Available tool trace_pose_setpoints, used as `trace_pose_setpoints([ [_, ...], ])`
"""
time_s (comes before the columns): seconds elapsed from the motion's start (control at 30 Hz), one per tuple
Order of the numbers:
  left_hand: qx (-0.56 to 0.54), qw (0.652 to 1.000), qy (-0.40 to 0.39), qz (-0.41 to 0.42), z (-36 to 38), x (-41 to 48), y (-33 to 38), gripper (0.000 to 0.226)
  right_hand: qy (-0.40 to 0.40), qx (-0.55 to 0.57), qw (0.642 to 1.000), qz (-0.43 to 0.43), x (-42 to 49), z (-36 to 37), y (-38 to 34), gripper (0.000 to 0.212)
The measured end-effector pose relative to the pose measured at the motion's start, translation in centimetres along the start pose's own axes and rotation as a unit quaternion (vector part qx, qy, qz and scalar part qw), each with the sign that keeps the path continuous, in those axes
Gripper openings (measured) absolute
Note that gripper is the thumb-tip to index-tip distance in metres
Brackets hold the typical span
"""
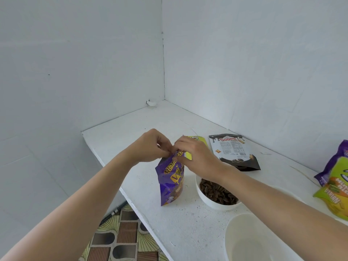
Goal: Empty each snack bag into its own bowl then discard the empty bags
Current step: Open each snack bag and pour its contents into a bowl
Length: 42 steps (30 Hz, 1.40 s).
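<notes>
A purple snack bag [170, 182] with yellow lettering stands upright on the white table [188, 227]. My left hand [150, 146] and my right hand [195, 157] both pinch its top edge, fingertips close together. Just right of the bag sits a white bowl [211, 203] holding dark sunflower seeds. An empty white bowl [250, 240] is at the near right, partly under my right forearm. A black and white bag [235, 151] lies flat behind the seed bowl. A green and yellow bag [195, 138] shows behind my right hand, mostly hidden.
At the right edge stand a green bag [337, 191] and a purple bag [333, 162] behind it. White walls close the table at the back and right. The table's left edge drops to a patterned floor [122, 238].
</notes>
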<state>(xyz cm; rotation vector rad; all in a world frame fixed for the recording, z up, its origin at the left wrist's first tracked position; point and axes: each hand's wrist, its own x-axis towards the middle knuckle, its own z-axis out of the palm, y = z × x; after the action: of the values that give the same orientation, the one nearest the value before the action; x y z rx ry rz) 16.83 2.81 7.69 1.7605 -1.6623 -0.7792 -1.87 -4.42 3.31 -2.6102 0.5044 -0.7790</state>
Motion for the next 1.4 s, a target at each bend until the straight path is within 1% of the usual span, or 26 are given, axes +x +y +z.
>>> trace_pose_setpoints([
  [0.07, 0.004, 1.0, -0.013, 0.002, 0.2, 0.1, -0.3, 0.03, -0.015, -0.021, 1.0, -0.001, -0.1, -0.3, 0.2, 0.006],
  [0.13, 0.01, 1.0, -0.017, -0.003, 0.4, 0.1, -0.4, 0.026, -0.038, -0.048, 0.998, -0.01, -0.2, -0.7, 0.2, 0.004],
  [0.23, 0.066, 0.998, 0.023, -0.009, 0.1, 0.0, -1.0, 0.027, -0.069, -0.097, 0.992, -0.038, -0.6, -1.6, 0.3, 0.004],
  [0.33, 0.091, 0.994, 0.058, -0.019, -0.8, -0.2, -1.7, 0.027, -0.076, -0.068, 0.995, 0.002, -1.5, -2.9, 0.7, 0.002],
  [0.37, 0.093, 0.994, 0.054, -0.02, -0.9, -0.3, -1.7, 0.026, -0.077, -0.059, 0.995, 0.008, -1.6, -3.0, 0.7, 0.002],
  [0.5, 0.118, 0.993, -0.007, -0.009, -0.6, -0.3, -0.4, 0.029, -0.07, -0.06, 0.996, -0.003, -1.1, -2.4, 0.2, 0.009],
  [0.63, 0.123, 0.992, -0.017, -0.002, 0.3, -0.2, 1.1, 0.03, -0.098, -0.057, 0.993, -0.003, -1.1, -1.9, -0.9, 0.016],
  [0.7, 0.135, 0.991, -0.002, 0.007, 0.7, -0.1, 1.3, 0.023, -0.114, -0.06, 0.992, -0.007, -1.2, -1.6, -1.2, 0.018],
  [0.77, 0.151, 0.988, 0.03, 0.008, 0.4, 0.0, 1.1, 0.018, -0.118, -0.07, 0.991, -0.006, -1.4, -1.8, -1.3, 0.02],
  [0.87, 0.182, 0.981, 0.057, -0.023, -1.0, 0.2, 0.8, 0.025, -0.125, -0.106, 0.987, 0.007, -1.8, -2.7, -1.0, 0.027],
  [0.97, 0.21, 0.973, 0.083, -0.044, -1.5, 0.5, 0.6, 0.016, -0.107, -0.13, 0.986, 0.003, -1.8, -3.4, -1.1, 0.029],
  [1.0, 0.22, 0.972, 0.079, -0.034, -1.3, 0.5, 0.6, 0.016, -0.103, -0.141, 0.985, 0.003, -1.8, -3.4, -1.2, 0.03],
  [1.03, 0.236, 0.97, 0.053, -0.012, -1.1, 0.4, 0.5, 0.019, -0.105, -0.149, 0.983, 0.007, -1.7, -3.4, -1.3, 0.032],
  [1.1, 0.264, 0.963, -0.04, 0.036, -0.9, 0.1, 0.2, 0.028, -0.119, -0.162, 0.979, 0.019, -1.8, -3.3, -1.3, 0.036],
  [1.13, 0.259, 0.961, -0.083, 0.044, -1.0, 0.0, 0.0, 0.027, -0.126, -0.166, 0.978, 0.022, -1.9, -3.3, -1.3, 0.038],
  [1.2, 0.216, 0.967, -0.127, 0.042, -1.7, -0.5, -0.7, 0.022, -0.132, -0.167, 0.977, 0.026, -2.2, -3.4, -1.0, 0.042],
  [1.27, 0.204, 0.97, -0.123, 0.059, -2.6, -1.0, -1.5, 0.039, -0.136, -0.178, 0.974, 0.022, -2.4, -3.7, -0.8, 0.044],
  [1.3, 0.225, 0.966, -0.104, 0.072, -3.0, -1.2, -1.9, 0.045, -0.134, -0.193, 0.972, 0.015, -2.4, -3.9, -0.6, 0.045],
  [1.33, 0.248, 0.961, -0.089, 0.082, -3.3, -1.5, -2.2, 0.048, -0.131, -0.208, 0.969, 0.008, -2.5, -4.0, -0.5, 0.044],
  [1.4, 0.276, 0.955, -0.069, 0.084, -3.1, -2.0, -2.6, 0.046, -0.125, -0.226, 0.966, -0.007, -2.6, -3.8, -0.4, 0.04],
])
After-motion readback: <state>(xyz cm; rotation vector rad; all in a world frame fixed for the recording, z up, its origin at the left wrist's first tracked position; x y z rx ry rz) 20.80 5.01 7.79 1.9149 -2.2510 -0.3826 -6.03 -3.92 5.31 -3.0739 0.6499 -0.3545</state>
